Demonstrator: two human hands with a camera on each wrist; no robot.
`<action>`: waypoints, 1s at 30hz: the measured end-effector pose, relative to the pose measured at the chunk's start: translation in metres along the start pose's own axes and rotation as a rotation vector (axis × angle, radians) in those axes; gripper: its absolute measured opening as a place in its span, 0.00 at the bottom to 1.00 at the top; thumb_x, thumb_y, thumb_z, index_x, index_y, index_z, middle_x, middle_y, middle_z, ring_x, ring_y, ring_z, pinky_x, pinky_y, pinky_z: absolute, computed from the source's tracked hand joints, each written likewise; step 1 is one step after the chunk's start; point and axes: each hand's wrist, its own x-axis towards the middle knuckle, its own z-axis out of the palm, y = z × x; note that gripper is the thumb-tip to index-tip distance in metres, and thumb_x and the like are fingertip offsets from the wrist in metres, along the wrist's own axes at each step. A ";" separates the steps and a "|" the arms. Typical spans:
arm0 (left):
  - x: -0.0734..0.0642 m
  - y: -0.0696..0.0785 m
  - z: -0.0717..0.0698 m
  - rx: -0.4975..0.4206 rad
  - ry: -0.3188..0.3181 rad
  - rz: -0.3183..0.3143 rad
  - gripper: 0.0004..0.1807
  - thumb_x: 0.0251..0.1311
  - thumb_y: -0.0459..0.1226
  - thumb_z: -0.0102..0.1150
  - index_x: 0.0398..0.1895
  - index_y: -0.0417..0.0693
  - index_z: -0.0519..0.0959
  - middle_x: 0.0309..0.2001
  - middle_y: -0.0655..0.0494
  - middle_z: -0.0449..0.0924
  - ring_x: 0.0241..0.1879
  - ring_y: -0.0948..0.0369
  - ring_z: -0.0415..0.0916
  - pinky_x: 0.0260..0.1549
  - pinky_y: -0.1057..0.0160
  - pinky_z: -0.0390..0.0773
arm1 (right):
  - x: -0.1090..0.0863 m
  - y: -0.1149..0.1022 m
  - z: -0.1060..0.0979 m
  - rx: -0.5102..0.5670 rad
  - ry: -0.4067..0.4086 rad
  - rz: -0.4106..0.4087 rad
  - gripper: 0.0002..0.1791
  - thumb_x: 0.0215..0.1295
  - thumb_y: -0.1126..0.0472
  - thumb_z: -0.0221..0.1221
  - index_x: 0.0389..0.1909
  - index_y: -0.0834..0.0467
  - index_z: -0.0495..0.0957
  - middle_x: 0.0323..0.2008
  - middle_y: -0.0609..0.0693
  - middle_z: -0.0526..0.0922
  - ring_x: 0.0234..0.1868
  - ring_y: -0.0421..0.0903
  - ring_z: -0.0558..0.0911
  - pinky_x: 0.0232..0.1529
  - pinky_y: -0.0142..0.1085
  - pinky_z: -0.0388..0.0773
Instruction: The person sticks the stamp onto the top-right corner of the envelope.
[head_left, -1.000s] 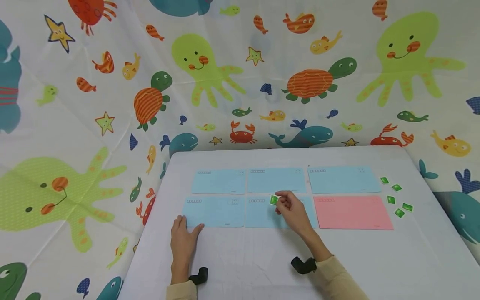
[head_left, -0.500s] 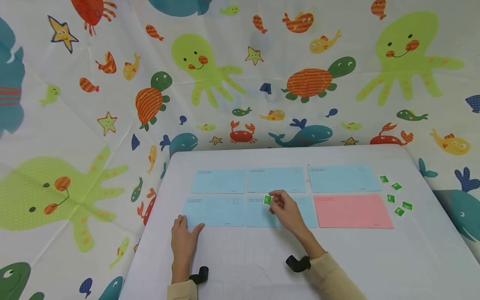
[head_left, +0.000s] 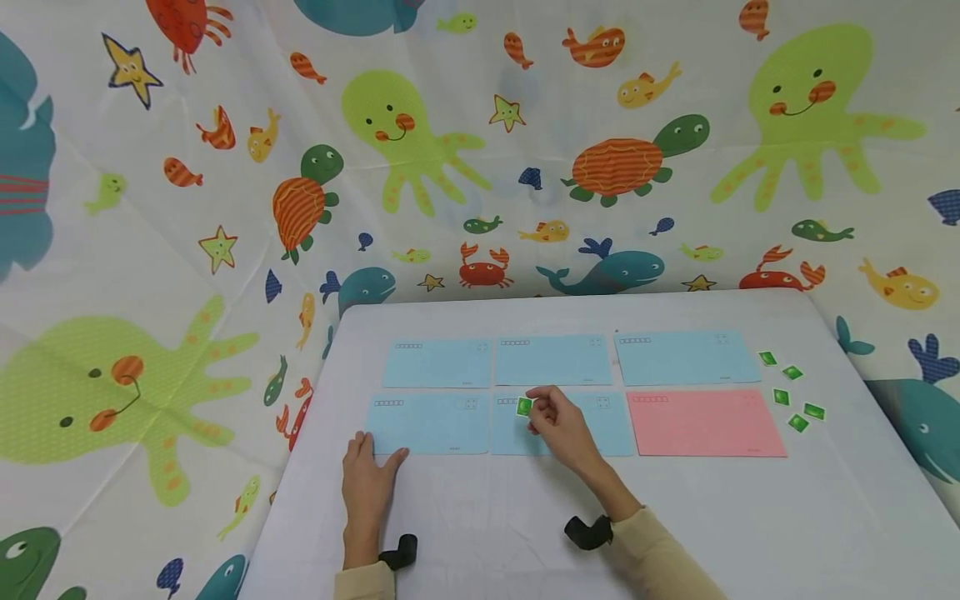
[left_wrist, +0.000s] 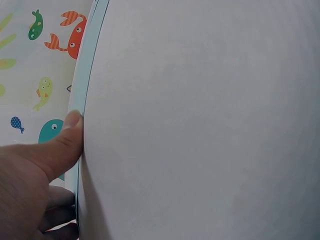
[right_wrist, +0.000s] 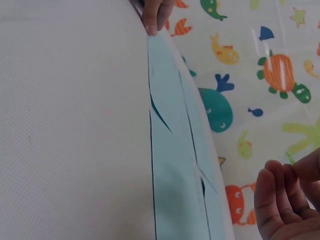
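Observation:
In the head view my right hand (head_left: 561, 429) pinches a small green stamp (head_left: 524, 407) with a white border between thumb and fingertips. It is above the lower middle blue envelope (head_left: 555, 442). A thin green edge of the stamp (right_wrist: 290, 158) shows at the fingertips in the right wrist view. My left hand (head_left: 367, 483) rests at the lower left corner of the front left blue envelope (head_left: 427, 425), fingers extended and thumb spread. In the left wrist view its thumb lies on the envelope's near edge (left_wrist: 80, 95).
Behind lie three more blue envelopes, left (head_left: 437, 363), middle (head_left: 553, 361) and right (head_left: 686, 358). A pink envelope (head_left: 707, 423) is at the front right. Several green stamps, one being this stamp (head_left: 782, 397), lie right of the envelopes on the white table (head_left: 487, 525).
My right hand has moved left and slightly down with the stamp, across the lower middle envelope. My left hand has stayed in place.

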 end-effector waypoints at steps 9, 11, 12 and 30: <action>0.001 0.000 0.000 -0.001 0.000 -0.001 0.45 0.61 0.43 0.68 0.72 0.24 0.59 0.75 0.28 0.53 0.75 0.35 0.50 0.73 0.38 0.55 | -0.001 0.001 0.005 -0.005 -0.019 -0.044 0.13 0.70 0.67 0.55 0.53 0.58 0.77 0.35 0.58 0.81 0.31 0.46 0.83 0.35 0.33 0.83; 0.001 0.000 0.000 -0.004 -0.004 -0.004 0.45 0.61 0.43 0.68 0.72 0.25 0.59 0.75 0.28 0.53 0.76 0.35 0.50 0.73 0.38 0.55 | -0.001 0.000 0.006 -0.007 -0.020 -0.043 0.13 0.70 0.67 0.55 0.53 0.58 0.77 0.35 0.58 0.81 0.31 0.45 0.83 0.34 0.32 0.82; 0.001 0.000 0.000 -0.005 -0.009 -0.007 0.45 0.61 0.44 0.68 0.72 0.25 0.58 0.75 0.28 0.53 0.76 0.35 0.49 0.73 0.38 0.54 | 0.000 0.000 0.006 -0.004 -0.020 -0.042 0.13 0.70 0.67 0.55 0.54 0.58 0.77 0.35 0.57 0.81 0.31 0.45 0.83 0.34 0.32 0.82; 0.002 -0.002 0.000 -0.011 -0.009 -0.013 0.46 0.60 0.44 0.69 0.72 0.26 0.59 0.76 0.29 0.52 0.77 0.35 0.48 0.73 0.37 0.54 | 0.002 -0.002 0.016 -0.004 -0.049 -0.038 0.13 0.70 0.67 0.54 0.53 0.56 0.77 0.33 0.52 0.80 0.30 0.42 0.82 0.33 0.30 0.80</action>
